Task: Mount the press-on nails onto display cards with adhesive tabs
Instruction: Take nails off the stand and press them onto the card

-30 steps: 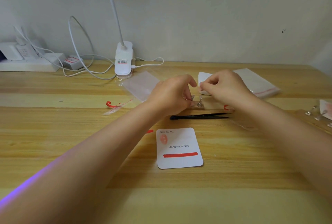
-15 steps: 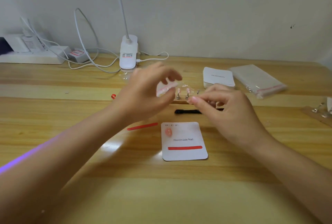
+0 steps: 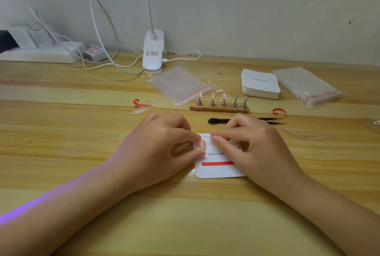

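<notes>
Nearest on the pale, grained wooden table lies a smooth white display card with rounded corners, printed "Handmade" above a flat red strip. Both hands rest on it. The left hand has its fingers curled, thumb and forefinger closing on a glossy pink oval press-on nail at the card's left edge. The right hand is curled too, its fingertips pressed to the card's upper part; whether it pinches anything I cannot tell.

Just beyond the hands lie slim black tweezers, partly hidden by the right knuckles. Behind them sits a low wooden nail stand with five small metal pegs; shiny pink nails top some of them, the right pegs carrying paler tips that are hard to make out. Curled red strips lie to its left and right.

Farther back are a crinkly clear zip bag with a red seal, a neat stack of white cards, and a fuller clear packet. Against the wall stand a white clip lamp on a bendy neck, looping white cables and a white power strip.
</notes>
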